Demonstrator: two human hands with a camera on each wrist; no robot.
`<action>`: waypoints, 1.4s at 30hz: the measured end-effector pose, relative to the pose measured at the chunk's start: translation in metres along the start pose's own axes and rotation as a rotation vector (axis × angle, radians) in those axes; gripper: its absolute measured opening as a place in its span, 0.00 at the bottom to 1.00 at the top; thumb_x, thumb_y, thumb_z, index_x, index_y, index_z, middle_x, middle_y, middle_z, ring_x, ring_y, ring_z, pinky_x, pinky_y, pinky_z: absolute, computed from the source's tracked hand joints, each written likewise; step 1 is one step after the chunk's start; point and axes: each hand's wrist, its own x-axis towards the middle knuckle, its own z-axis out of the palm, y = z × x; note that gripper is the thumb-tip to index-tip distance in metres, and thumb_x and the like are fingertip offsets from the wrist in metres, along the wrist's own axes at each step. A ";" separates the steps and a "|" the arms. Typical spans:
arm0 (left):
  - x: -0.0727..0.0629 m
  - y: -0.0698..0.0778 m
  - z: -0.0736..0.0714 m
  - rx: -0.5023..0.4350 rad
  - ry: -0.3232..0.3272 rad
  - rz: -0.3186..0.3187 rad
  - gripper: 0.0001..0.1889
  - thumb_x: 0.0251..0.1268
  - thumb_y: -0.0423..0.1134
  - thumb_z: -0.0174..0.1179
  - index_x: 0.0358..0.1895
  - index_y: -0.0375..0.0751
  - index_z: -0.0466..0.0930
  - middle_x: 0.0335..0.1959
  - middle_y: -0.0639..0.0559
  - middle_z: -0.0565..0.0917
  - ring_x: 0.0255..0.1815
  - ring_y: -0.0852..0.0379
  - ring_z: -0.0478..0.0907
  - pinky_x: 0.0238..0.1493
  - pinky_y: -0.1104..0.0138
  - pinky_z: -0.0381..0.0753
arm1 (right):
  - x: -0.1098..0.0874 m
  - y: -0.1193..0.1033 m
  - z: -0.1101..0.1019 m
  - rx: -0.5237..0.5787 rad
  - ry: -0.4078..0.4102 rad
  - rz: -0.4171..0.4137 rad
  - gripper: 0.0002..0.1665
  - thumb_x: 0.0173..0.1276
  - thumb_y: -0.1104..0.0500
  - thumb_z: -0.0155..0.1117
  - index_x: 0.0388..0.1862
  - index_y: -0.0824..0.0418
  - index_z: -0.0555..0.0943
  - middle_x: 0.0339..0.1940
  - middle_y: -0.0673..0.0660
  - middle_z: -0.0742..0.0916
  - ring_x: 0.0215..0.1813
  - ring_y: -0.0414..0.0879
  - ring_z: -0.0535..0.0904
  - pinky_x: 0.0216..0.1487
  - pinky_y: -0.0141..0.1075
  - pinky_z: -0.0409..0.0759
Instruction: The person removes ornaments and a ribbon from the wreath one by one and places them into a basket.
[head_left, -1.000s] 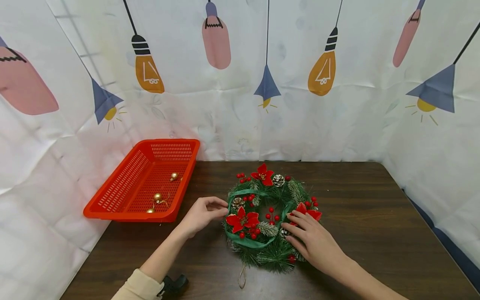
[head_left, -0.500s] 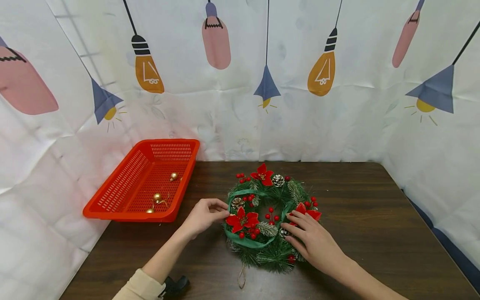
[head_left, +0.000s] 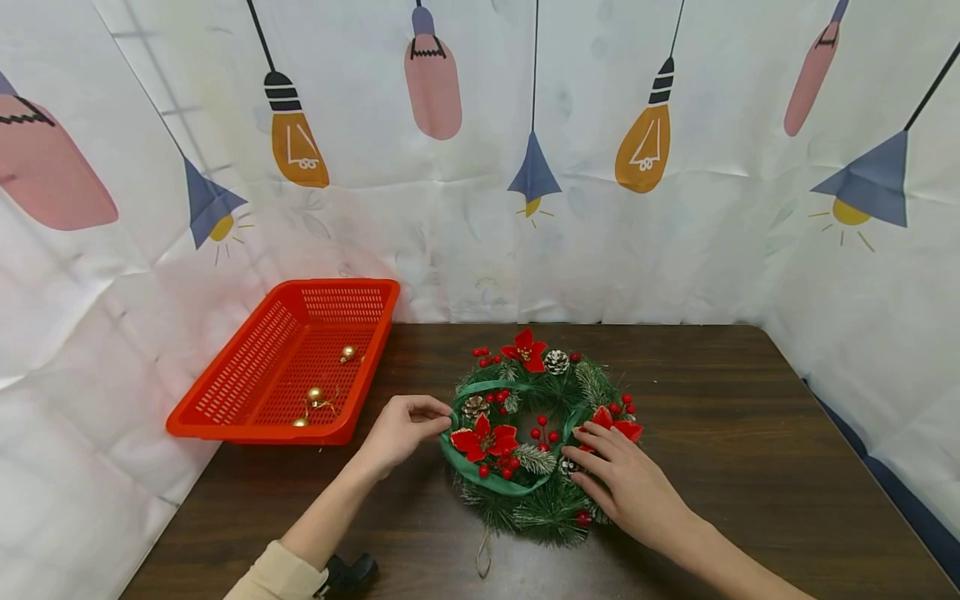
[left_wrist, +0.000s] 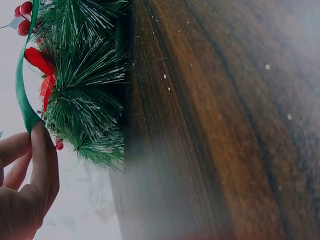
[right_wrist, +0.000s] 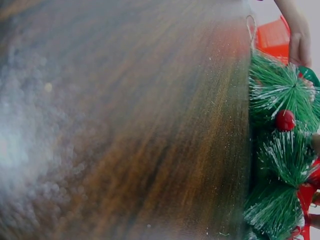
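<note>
A Christmas wreath (head_left: 551, 512) of green needles lies on the table, set with red poinsettias (head_left: 486, 439), berries and pine cones. Looped over its left half is a green ribbon (head_left: 480, 479). My left hand (head_left: 401, 429) pinches the ribbon at the wreath's left edge; in the left wrist view the ribbon (left_wrist: 22, 95) runs up from between thumb and fingertips. On the wreath's right side rests my right hand (head_left: 626, 479), fingers spread and nearly straight over a poinsettia (head_left: 624, 427) and a pine cone (head_left: 567, 467), fingertips beside the ribbon's right end.
A red plastic basket (head_left: 225, 429) stands at the back left, with several gold balls (head_left: 315, 394) inside. A twine loop (head_left: 483, 557) sticks out from the wreath's front. Near my left sleeve lies a black object (head_left: 352, 575). A printed curtain (head_left: 480, 242) hangs behind the table (head_left: 720, 467).
My left hand has shifted slightly left, drawing the ribbon's left side outward past the wreath's poinsettia. The right hand has stayed in place.
</note>
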 end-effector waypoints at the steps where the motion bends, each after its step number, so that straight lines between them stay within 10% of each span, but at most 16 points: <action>1: -0.001 0.001 -0.001 -0.001 0.006 0.000 0.07 0.68 0.29 0.67 0.45 0.32 0.88 0.42 0.43 0.88 0.39 0.49 0.87 0.46 0.47 0.86 | 0.000 0.000 0.000 0.000 0.000 0.001 0.23 0.69 0.53 0.74 0.61 0.56 0.86 0.65 0.60 0.83 0.71 0.59 0.73 0.70 0.59 0.68; 42: -0.009 0.018 -0.043 -0.138 0.230 -0.005 0.12 0.70 0.33 0.67 0.52 0.29 0.86 0.45 0.41 0.86 0.39 0.50 0.87 0.51 0.58 0.86 | 0.000 -0.001 0.000 -0.009 0.015 -0.006 0.23 0.69 0.53 0.74 0.61 0.56 0.86 0.64 0.60 0.83 0.71 0.58 0.74 0.70 0.58 0.69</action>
